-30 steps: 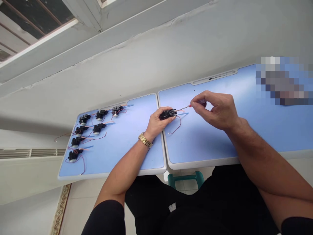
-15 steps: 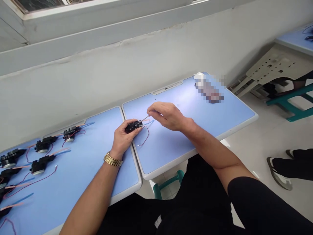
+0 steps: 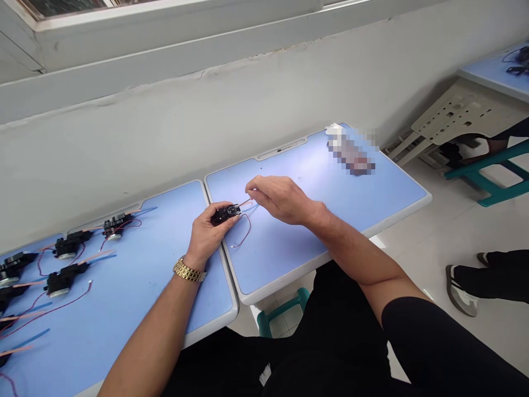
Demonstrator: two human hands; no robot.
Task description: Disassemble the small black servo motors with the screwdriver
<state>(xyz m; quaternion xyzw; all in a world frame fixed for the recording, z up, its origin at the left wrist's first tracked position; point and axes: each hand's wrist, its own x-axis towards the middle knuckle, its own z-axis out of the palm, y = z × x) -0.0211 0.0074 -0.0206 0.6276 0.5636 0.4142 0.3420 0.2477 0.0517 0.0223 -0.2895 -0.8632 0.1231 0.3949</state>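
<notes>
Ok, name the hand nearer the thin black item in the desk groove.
Right: the right hand is on the near side of the thin black item; the left hand is farther off, to the left.

R hand [image 3: 281, 199] now nearer blk unit [image 3: 223, 214] (view's swung right too).

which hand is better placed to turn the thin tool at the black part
Probably the right hand: it grips the thin tool, whose shaft slants toward the black part. The left hand is occupied, holding that part between thumb and fingers.
</notes>
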